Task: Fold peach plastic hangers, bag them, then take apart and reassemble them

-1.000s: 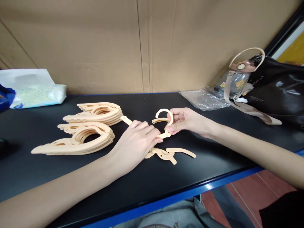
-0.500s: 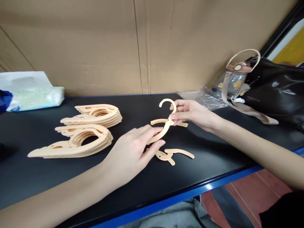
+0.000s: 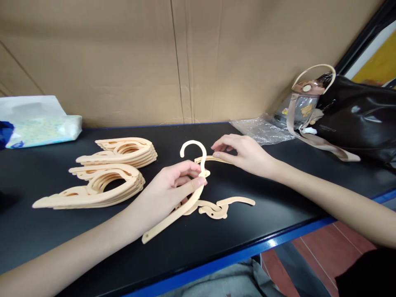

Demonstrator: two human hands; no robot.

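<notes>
My left hand [image 3: 176, 185] pinches a cream plastic folding hanger [image 3: 173, 220] just below its hook, thumb in front and fingers behind. The hook curves upward, and one long arm slants down to the left. My right hand [image 3: 243, 154] hovers over a thin curved cream strip [image 3: 210, 158], its fingers bent and apart with nothing between them. Whether it touches the strip I cannot tell. Below the hands, loose cream hanger pieces [image 3: 215, 210] lie on the table, partly covered by the held hanger and my left hand.
Two stacks of folded cream hangers, a rear stack [image 3: 123, 152] and a front stack [image 3: 95, 194], lie at left on the black table [image 3: 262, 214]. Behind them is a tissue pack [image 3: 43, 128]. Clear plastic wrap [image 3: 262, 128], a strapped bottle [image 3: 301, 107] and a black bag [image 3: 355, 119] stand at right.
My right hand has let go of the hanger near its hook. My left hand has shifted its grip up to the hook's base, and the hanger has moved left and nearer, its long arm now showing.
</notes>
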